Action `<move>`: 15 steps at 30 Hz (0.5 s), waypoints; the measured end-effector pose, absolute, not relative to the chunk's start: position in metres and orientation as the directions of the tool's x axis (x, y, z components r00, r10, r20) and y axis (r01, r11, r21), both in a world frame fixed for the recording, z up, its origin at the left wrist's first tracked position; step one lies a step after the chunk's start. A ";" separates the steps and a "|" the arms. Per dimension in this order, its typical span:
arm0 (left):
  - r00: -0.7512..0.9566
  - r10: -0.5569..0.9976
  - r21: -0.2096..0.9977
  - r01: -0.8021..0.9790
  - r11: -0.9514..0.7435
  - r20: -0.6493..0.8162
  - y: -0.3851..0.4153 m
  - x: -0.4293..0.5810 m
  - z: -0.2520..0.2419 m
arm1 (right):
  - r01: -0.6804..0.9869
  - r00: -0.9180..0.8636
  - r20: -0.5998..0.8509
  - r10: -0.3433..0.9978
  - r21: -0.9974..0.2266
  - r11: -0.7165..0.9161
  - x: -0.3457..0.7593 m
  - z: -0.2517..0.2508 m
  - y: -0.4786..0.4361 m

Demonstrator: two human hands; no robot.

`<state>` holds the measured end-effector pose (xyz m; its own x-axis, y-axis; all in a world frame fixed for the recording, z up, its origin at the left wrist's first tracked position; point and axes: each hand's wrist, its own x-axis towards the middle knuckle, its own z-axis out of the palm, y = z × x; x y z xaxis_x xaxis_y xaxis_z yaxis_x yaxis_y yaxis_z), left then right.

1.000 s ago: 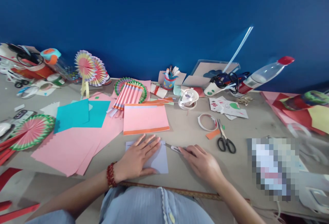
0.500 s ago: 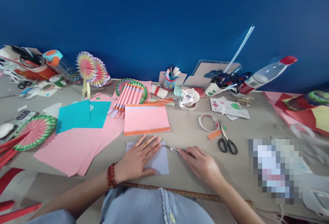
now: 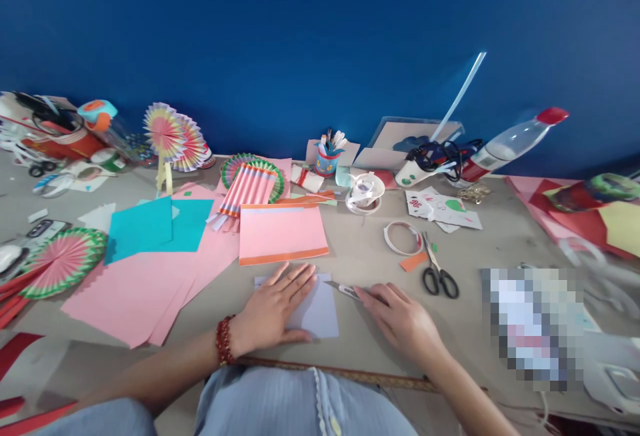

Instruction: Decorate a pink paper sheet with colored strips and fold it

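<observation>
Lilac paper (image 3: 321,313) underlies the spread left grip (image 3: 270,307), right grip (image 3: 403,316) clasping a cutter (image 3: 348,291), bottle label (image 3: 497,155) illegible.

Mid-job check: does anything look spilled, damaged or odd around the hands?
Nothing looks spilled or damaged there: the lavender paper lies beneath the left hand, and the right hand holds a craft knife. The one oddity is a pixelated patch on the right, hiding whatever lies there.

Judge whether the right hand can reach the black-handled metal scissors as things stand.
Probably yes: the black-handled metal scissors lie just beyond the right hand, across grey tabletop, though its grip on the white-handled craft knife would likely need releasing first.
</observation>
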<state>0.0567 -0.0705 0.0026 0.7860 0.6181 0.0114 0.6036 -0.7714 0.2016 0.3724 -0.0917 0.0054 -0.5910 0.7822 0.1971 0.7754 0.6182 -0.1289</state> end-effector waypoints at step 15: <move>0.793 0.609 0.222 0.594 -0.774 0.000 -0.070 0.055 -0.001 | 0.763 -0.604 0.188 0.775 -0.145 0.630 0.363 0.002 -0.091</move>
